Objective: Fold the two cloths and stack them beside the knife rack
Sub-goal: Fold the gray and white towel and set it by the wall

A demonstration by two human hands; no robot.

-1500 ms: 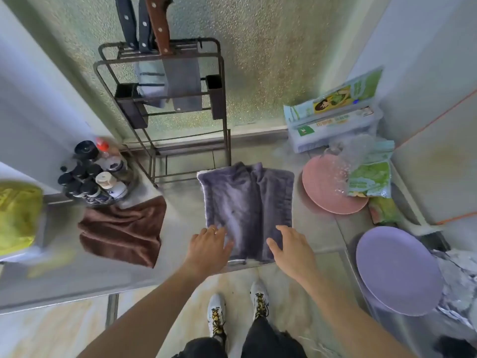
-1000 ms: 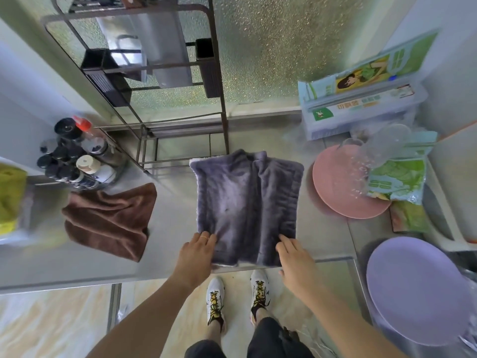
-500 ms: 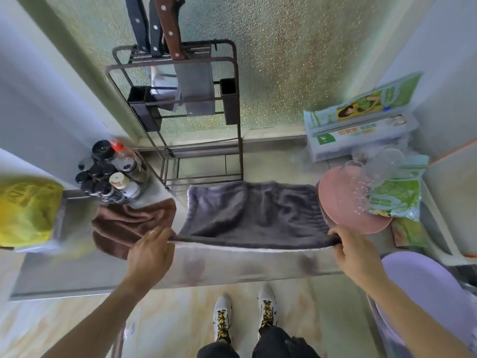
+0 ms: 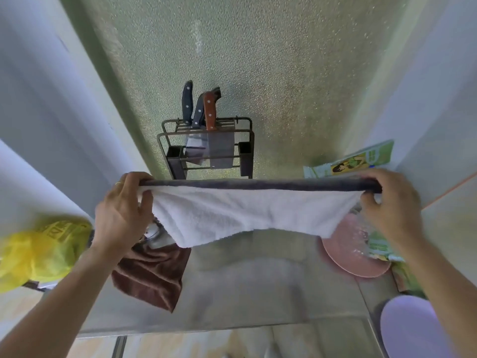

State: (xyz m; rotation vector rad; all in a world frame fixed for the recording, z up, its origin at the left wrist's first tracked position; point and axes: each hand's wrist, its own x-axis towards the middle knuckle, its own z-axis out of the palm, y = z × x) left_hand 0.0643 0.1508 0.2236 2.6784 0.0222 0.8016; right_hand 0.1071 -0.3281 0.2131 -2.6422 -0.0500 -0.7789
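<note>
I hold the grey cloth (image 4: pixel 247 213) stretched taut in the air above the counter, its white underside facing me and its grey edge along the top. My left hand (image 4: pixel 121 210) grips its left corner and my right hand (image 4: pixel 392 205) grips its right corner. The brown cloth (image 4: pixel 152 277) lies crumpled on the steel counter (image 4: pixel 258 293) below my left hand. The dark metal knife rack (image 4: pixel 206 148) stands at the back against the frosted glass, holding several knives; the lifted cloth hides its base.
A yellow plastic bag (image 4: pixel 38 251) sits at the left. A pink plate (image 4: pixel 353 254) with green packets lies at the right, a lilac plate (image 4: pixel 413 329) at the lower right. A printed box (image 4: pixel 353 161) leans at the back right wall.
The grey cloth lay flat on the counter under both hands. I pulled its near corners apart, then lifted it off the counter into the air, and my view tilted up.
</note>
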